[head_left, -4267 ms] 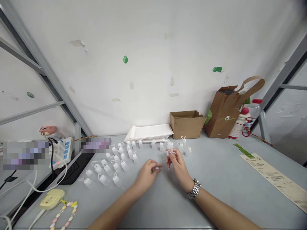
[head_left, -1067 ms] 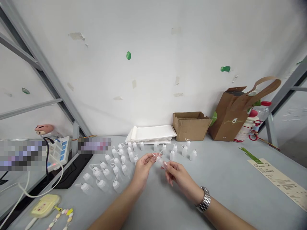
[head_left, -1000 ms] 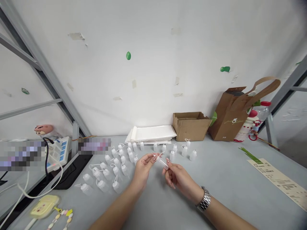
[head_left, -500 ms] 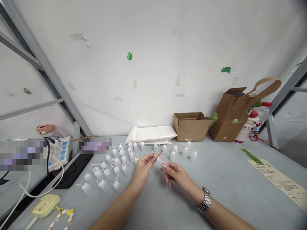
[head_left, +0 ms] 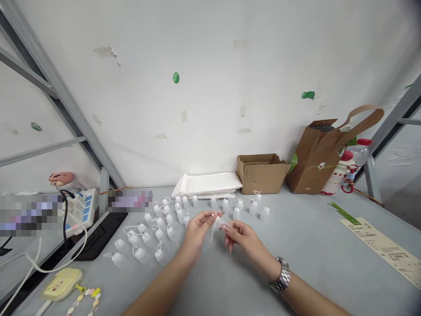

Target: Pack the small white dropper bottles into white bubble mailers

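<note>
Between my hands, above the grey table point(head_left: 296, 263), is a small translucent squeeze bottle point(head_left: 218, 221) with a white cap and a thin strap that hangs down. My left hand point(head_left: 201, 224) pinches its cap end between thumb and fingertips. On the other end, the fingers of my right hand point(head_left: 237, 233) are closed round the bottle's body, which they partly hide. Several like bottles point(head_left: 141, 254) stand upright to the left of my hands, many with looped straps. More bottles point(head_left: 236, 213) stand just beyond my right hand.
Against the wall lie white sheets point(head_left: 210, 183), beside an open cardboard box point(head_left: 263, 175) and a brown paper bag point(head_left: 315, 162). A printed paper strip point(head_left: 381, 245) lies at right. At left are a power strip point(head_left: 80, 210), a black phone-like slab point(head_left: 98, 239) and a yellow case point(head_left: 62, 283).
The bottle's strap now dangles below the cap, where before it pointed up near my left fingertips. Both hands keep their hold and have barely shifted.
</note>
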A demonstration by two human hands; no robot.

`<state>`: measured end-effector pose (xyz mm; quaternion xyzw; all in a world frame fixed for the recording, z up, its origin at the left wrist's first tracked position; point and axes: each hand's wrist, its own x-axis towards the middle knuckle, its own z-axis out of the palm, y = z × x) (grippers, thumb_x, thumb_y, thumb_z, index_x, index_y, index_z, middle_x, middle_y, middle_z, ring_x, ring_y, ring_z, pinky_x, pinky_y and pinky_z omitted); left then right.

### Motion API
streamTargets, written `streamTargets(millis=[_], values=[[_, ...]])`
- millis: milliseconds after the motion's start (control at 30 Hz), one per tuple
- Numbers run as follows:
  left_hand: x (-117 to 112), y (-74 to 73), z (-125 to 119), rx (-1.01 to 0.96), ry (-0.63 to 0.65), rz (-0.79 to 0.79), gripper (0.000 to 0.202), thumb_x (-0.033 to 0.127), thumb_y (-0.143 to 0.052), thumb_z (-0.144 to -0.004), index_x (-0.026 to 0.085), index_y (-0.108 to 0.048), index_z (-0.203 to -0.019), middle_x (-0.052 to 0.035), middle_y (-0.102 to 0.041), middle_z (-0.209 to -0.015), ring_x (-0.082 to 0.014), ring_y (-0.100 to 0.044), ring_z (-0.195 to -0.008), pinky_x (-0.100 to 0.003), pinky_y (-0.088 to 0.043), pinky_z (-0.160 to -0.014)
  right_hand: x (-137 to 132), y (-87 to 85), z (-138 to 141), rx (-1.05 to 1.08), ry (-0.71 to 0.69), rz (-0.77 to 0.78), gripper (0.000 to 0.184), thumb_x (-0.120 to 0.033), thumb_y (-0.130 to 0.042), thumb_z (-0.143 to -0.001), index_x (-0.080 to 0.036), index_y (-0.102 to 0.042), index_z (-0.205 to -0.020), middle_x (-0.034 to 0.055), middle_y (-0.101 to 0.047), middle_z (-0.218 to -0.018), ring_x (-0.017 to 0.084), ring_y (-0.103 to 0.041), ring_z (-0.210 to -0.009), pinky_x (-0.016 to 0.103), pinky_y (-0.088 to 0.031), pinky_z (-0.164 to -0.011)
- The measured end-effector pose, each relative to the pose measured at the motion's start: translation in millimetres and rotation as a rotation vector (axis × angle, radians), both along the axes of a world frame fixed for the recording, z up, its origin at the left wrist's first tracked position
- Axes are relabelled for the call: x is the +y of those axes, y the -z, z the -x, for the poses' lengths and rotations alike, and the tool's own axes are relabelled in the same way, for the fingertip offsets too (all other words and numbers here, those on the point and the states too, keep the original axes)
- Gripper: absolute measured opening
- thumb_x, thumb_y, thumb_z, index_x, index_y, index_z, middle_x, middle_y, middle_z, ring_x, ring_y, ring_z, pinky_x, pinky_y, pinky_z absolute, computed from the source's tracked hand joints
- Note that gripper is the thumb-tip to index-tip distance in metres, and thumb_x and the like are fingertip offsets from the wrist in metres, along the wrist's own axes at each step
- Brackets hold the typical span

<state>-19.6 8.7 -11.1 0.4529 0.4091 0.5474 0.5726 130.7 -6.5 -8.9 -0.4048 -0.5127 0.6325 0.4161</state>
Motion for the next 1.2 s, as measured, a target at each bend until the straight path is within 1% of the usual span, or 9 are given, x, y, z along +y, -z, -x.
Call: streamTargets(millis=[167, 267, 367, 467, 667, 767, 833, 1000, 1200], values=[[-3.2, -2.6, -3.1, 0.020, 0.047, -0.005, 0.019, 0.036, -0.064, -0.072, 0.017, -0.064, -0.077, -0.0069, -0.070, -0.093, -0.0212, -0.060, -0.093, -0.032, -0.040, -0.087, -1.9, 0.8, -0.2, 0.077, -0.122, 0.146, 0.052, -0.064, -0.046, -0.075, -0.014, -0.058, -0.067, -0.0029, -0.049, -0.044, 0.009, -0.041, -0.040, 0.022, -0.033, -0.045], [-4.4, -2.8, -4.9, 0.025, 0.040, 0.011, 0.022, 0.038, -0.066, -0.070, 0.017, -0.065, -0.077, -0.0071, -0.070, -0.090, -0.0216, -0.062, -0.089, -0.032, -0.042, -0.084, -0.2, 2.8, -0.1, 0.033, -0.072, 0.081, 0.053, -0.064, -0.046, -0.076, -0.014, -0.059, -0.068, -0.0006, -0.054, -0.049, 0.010, -0.046, -0.044, 0.024, -0.037, -0.049], [-3.2, -2.1, -4.1, 0.021, -0.046, 0.013, 0.023, 0.038, -0.068, -0.067, 0.017, -0.065, -0.076, -0.0072, -0.071, -0.090, -0.0221, -0.062, -0.090, -0.032, -0.042, -0.084, 2.7, 4.1, -0.2, -0.032, -0.005, -0.015, 0.045, -0.060, -0.056, -0.071, -0.015, -0.059, -0.078, -0.0007, -0.058, -0.060, 0.011, -0.050, -0.049, 0.026, -0.040, -0.055], [-1.2, -0.8, -1.9, 0.019, -0.088, 0.007, 0.022, 0.037, -0.068, -0.067, 0.017, -0.065, -0.076, -0.0075, -0.070, -0.091, -0.0225, -0.061, -0.092, -0.033, -0.041, -0.085, 3.9, 4.2, 0.2, -0.083, -0.011, -0.048, 0.043, -0.057, -0.064, -0.066, -0.015, -0.058, -0.078, -0.0017, -0.057, -0.063, 0.011, -0.051, -0.050, 0.026, -0.041, -0.055], [-0.8, -0.2, -0.7, 0.003, -0.073, -0.008, 0.024, 0.037, -0.065, -0.071, 0.016, -0.066, -0.082, -0.0083, -0.069, -0.095, -0.0216, -0.060, -0.094, -0.032, -0.041, -0.086, -0.2, 1.4, 2.2, -0.054, -0.045, -0.036, 0.045, -0.060, -0.053, -0.074, -0.015, -0.056, -0.078, -0.0005, -0.058, -0.060, 0.011, -0.051, -0.049, 0.027, -0.040, -0.056], [-2.1, -2.7, -2.2, -0.024, -0.122, -0.013, 0.027, 0.038, -0.067, -0.069, 0.016, -0.063, -0.084, -0.0077, -0.068, -0.093, -0.0209, -0.060, -0.091, -0.032, -0.042, -0.084, -0.6, 1.1, 2.4, -0.017, -0.016, -0.043, 0.046, -0.061, -0.052, -0.074, -0.016, -0.055, -0.078, -0.0012, -0.057, -0.059, 0.011, -0.050, -0.048, 0.026, -0.040, -0.055], [-3.8, -4.3, -3.9, -0.028, -0.169, -0.049, 0.026, 0.035, -0.070, -0.065, 0.018, -0.059, -0.080, -0.0060, -0.067, -0.090, -0.0205, -0.060, -0.091, -0.033, -0.042, -0.083, 0.0, 1.0, 2.3, 0.002, 0.017, -0.059, 0.045, -0.062, -0.055, -0.072, -0.017, -0.054, -0.077, -0.0018, -0.057, -0.058, 0.011, -0.050, -0.047, 0.026, -0.040, -0.053], [-11.1, -4.2, -8.7, 0.161, -0.241, -0.233, 0.020, 0.028, -0.071, -0.065, 0.020, -0.055, -0.072, -0.0044, -0.064, -0.089, -0.0212, -0.057, -0.097, -0.033, -0.040, -0.087, -0.5, -1.7, 2.1, 0.020, 0.086, -0.093, 0.044, -0.059, -0.061, -0.068, -0.018, -0.053, -0.079, -0.0008, -0.059, -0.064, 0.011, -0.051, -0.050, 0.025, -0.042, -0.050], [-15.7, 0.4, -8.2, 0.328, -0.258, -0.336, 0.015, 0.025, -0.063, -0.073, 0.022, -0.062, -0.088, -0.0040, -0.062, -0.094, -0.0190, -0.057, -0.089, -0.031, -0.042, -0.082, -3.8, -2.9, 3.4, 0.032, 0.089, -0.091, 0.039, -0.053, -0.065, -0.068, -0.018, -0.051, -0.078, 0.0009, -0.060, -0.065, 0.014, -0.055, -0.059, 0.024, -0.043, -0.048]])
